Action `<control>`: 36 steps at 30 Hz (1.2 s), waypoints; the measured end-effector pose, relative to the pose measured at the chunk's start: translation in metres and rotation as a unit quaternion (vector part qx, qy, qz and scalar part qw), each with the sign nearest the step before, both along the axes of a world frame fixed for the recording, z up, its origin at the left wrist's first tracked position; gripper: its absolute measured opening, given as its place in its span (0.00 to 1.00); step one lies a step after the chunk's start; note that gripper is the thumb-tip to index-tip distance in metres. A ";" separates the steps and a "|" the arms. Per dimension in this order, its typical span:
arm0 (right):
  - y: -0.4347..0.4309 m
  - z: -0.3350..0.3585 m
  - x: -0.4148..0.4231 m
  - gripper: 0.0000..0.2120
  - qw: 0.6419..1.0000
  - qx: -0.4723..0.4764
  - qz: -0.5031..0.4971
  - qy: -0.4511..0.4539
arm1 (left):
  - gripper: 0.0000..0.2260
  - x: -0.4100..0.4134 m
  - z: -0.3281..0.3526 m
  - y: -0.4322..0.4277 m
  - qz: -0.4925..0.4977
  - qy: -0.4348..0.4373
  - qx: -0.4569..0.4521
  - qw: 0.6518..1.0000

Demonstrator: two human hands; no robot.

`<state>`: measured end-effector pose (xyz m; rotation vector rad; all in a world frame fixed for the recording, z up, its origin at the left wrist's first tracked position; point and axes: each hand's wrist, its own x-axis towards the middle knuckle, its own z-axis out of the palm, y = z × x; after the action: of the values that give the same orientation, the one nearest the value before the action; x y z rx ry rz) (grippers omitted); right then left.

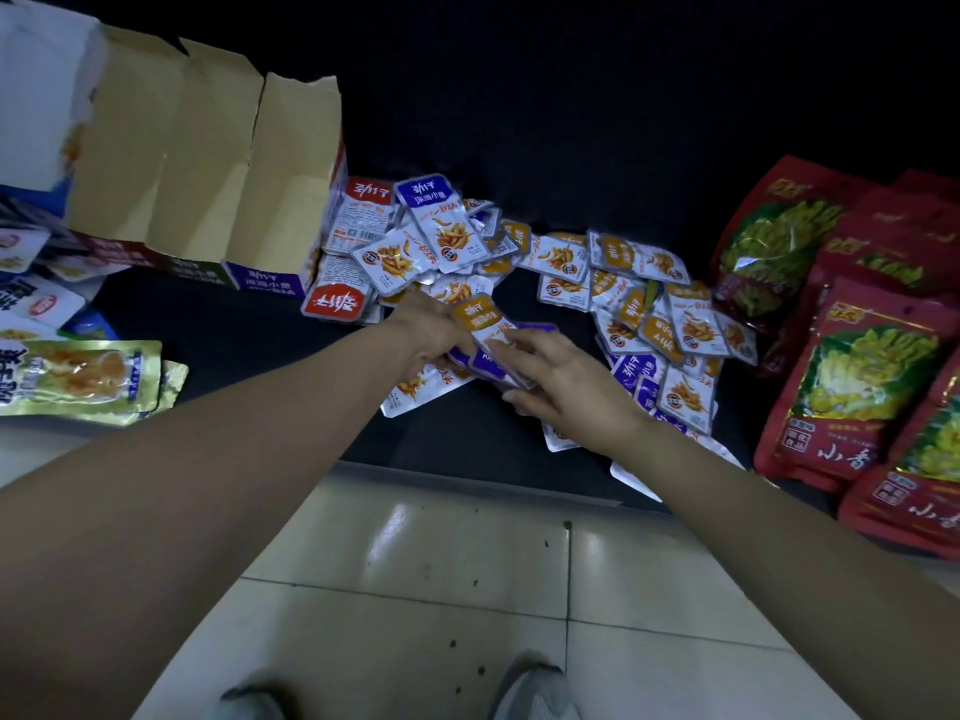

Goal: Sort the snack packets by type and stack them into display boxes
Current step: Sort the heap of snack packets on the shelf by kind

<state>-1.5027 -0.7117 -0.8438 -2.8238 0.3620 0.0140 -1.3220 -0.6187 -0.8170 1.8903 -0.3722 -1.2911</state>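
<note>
Small silver snack packets with red, purple or orange tops lie in a loose pile (415,241) on the dark table, with a second heap (654,304) further right. An open cardboard display box (208,163) stands at the back left. My left hand (426,330) and my right hand (556,376) meet over a small stack of purple-topped packets (488,363), which both hold. An orange-topped packet (475,317) lies on top of that stack, under my fingers.
Large red bags with green vegetable pictures (852,376) fill the right side. Golden-green pouches (78,376) and blue-white packets (36,298) lie at the left. The table's front edge (467,467) runs above a tiled floor where my shoes (535,693) show.
</note>
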 end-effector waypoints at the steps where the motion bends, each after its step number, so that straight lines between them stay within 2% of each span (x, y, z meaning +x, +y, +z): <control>1: -0.001 0.002 -0.002 0.26 1.000 0.017 -0.019 0.010 | 0.12 0.000 0.003 0.001 0.003 -0.008 -0.003 1.000; 3: -0.005 0.005 -0.007 0.28 0.997 0.039 -0.055 0.022 | 0.20 0.003 0.006 0.003 0.011 -0.014 -0.006 1.000; 5: -0.009 0.008 -0.013 0.28 0.994 0.043 -0.093 0.034 | 0.22 0.008 0.006 0.005 0.010 -0.026 -0.007 1.000; 8: -0.015 0.009 -0.019 0.35 0.980 0.004 -0.163 0.115 | 0.20 0.015 0.006 0.010 0.000 -0.058 -0.004 0.998; 10: -0.014 0.010 -0.019 0.41 0.977 0.003 -0.181 0.111 | 0.17 0.020 0.006 0.013 -0.014 -0.079 -0.017 0.997; 13: -0.001 0.022 -0.006 0.38 0.977 0.125 -0.174 0.012 | 0.15 0.024 0.008 0.018 -0.065 -0.064 -0.061 0.994; 15: 0.009 0.026 0.006 0.39 0.954 0.242 -0.175 0.025 | 0.15 0.022 0.011 0.019 -0.098 -0.033 -0.095 0.990; 17: 0.014 0.022 0.013 0.41 0.930 0.319 -0.177 0.034 | 0.14 0.018 0.015 0.019 -0.108 -0.015 -0.125 0.986; 22: 0.009 0.022 0.010 0.28 0.868 0.428 -0.253 -0.012 | 0.15 0.005 0.021 0.013 -0.089 0.008 -0.174 0.981; 25: -0.004 0.027 0.002 0.23 0.848 0.444 -0.287 -0.045 | 0.16 0.001 0.020 0.001 -0.033 0.036 -0.196 0.979; 27: -0.016 0.030 -0.007 0.20 0.835 0.430 -0.335 -0.072 | 0.17 -0.002 0.014 -0.006 -0.037 -0.014 -0.168 0.985; 29: -0.027 0.032 -0.017 0.19 0.825 0.400 -0.394 -0.063 | 0.17 -0.005 0.003 -0.011 -0.104 -0.118 -0.104 0.982; 31: -0.033 0.026 -0.029 0.16 0.825 0.379 -0.420 -0.007 | 0.20 -0.011 -0.008 -0.012 -0.226 -0.246 -0.050 0.941; 33: -0.034 0.014 -0.037 0.16 0.827 0.368 -0.423 0.034 | 0.28 -0.022 -0.015 -0.014 -0.333 -0.364 -0.015 0.870; 34: -0.033 0.010 -0.039 0.18 0.826 0.366 -0.427 0.036 | 0.33 -0.028 -0.017 -0.015 -0.362 -0.392 -0.005 0.846; 36: -0.032 0.007 -0.040 0.19 0.828 0.364 -0.427 0.024 | 0.41 -0.036 -0.023 -0.019 -0.385 -0.388 0.008 0.837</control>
<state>-1.5425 -0.7435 -0.8372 -1.7214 1.2808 0.0252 -1.3580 -0.6382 -0.8400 2.3112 -1.6850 -0.8767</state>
